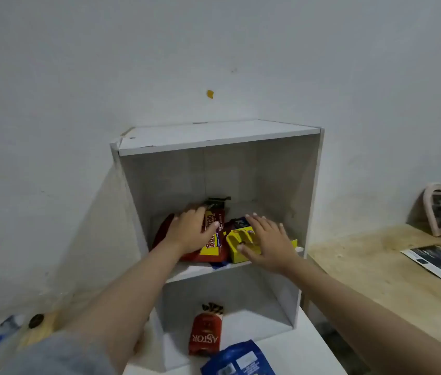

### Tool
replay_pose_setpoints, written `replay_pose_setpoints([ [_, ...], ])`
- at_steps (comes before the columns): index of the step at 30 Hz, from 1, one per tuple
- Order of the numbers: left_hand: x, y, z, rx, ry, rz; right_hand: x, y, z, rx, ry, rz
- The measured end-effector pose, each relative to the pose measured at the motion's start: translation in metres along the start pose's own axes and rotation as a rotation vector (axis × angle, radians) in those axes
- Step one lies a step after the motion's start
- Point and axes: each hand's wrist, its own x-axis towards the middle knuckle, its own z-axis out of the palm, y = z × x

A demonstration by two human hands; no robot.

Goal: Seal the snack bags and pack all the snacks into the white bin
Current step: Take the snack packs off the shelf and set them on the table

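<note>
The red snack bag (pixel 211 239) and the yellow snack box (pixel 241 243) are seen side by side on the upper shelf of the white bin (pixel 219 139), both near its front edge. The bag's top is crumpled; whether it is sealed cannot be told. The left hand (pixel 191 231) is laid flat on the bag, the right hand (pixel 266 239) flat on the box, each grip wide and holding nothing. If they are pushed unevenly, the packs could be tipped off the shelf. A red Astor bag (pixel 205 336) stands in the lower compartment; a blue bag (pixel 238 359) lies unpacked on the worktop (pixel 311 347).
</note>
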Motion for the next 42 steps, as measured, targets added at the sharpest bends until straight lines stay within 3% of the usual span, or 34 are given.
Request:
replay_pose_setpoints([
  [8, 0.081, -0.023, 0.037, -0.084, -0.219, -0.085, 0.035, 0.030, 0.025, 0.085, -0.208, 0.027],
  [12, 0.092, -0.030, 0.047, -0.157, -0.248, -0.143, 0.053, 0.036, 0.011, 0.101, -0.295, 0.019],
  [22, 0.089, -0.030, 0.047, -0.199, -0.228, -0.186, 0.063, 0.033, 0.026, 0.010, -0.179, 0.097],
  [27, 0.085, -0.038, 0.053, -0.326, -0.192, -0.290, 0.065, 0.029, 0.020, -0.012, -0.419, 0.128],
  [34, 0.057, -0.027, 0.033, -0.384, -0.219, -0.378, 0.071, 0.030, 0.005, -0.026, -0.591, 0.255],
  [42, 0.037, -0.010, 0.016, -0.312, -0.375, -0.513, 0.058, 0.031, 0.001, -0.111, -0.457, 0.162],
])
